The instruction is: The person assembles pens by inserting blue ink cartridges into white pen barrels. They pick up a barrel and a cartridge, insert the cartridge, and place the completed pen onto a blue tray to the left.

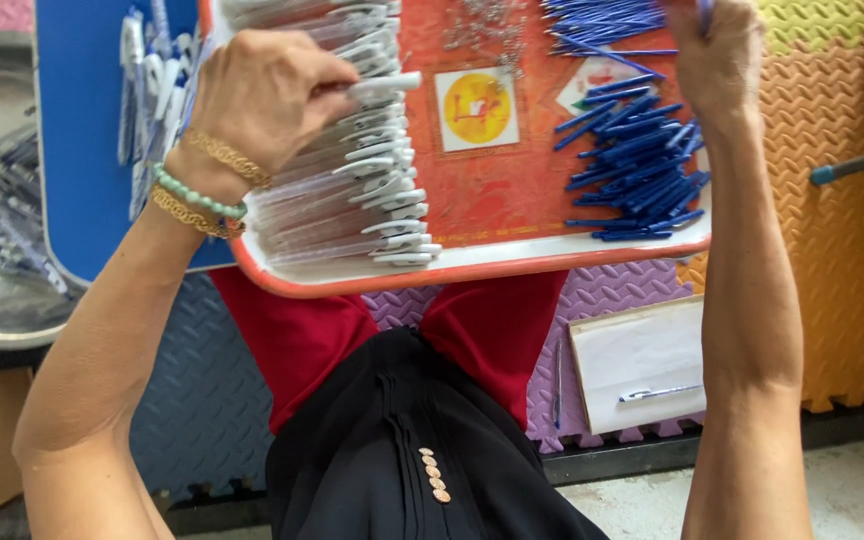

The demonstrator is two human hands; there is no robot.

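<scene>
Two hands over one tray, pen parts sorted by kind.

I see my left hand (pixel 267 95) curled shut on a clear pen barrel with a white clip (pixel 384 84), at 10 o'clock on the orange-rimmed tray (pixel 472 262). My right hand (pixel 717 60) pinches a blue plastic refill (pixel 704 8) at 2 o'clock above the blue refill pile (pixel 642 165). I judge it best to steady the barrel and feed the refill straight.

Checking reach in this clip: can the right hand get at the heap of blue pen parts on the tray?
Probably yes. The right hand is just above the blue pen parts on the tray, nothing between them.
</scene>
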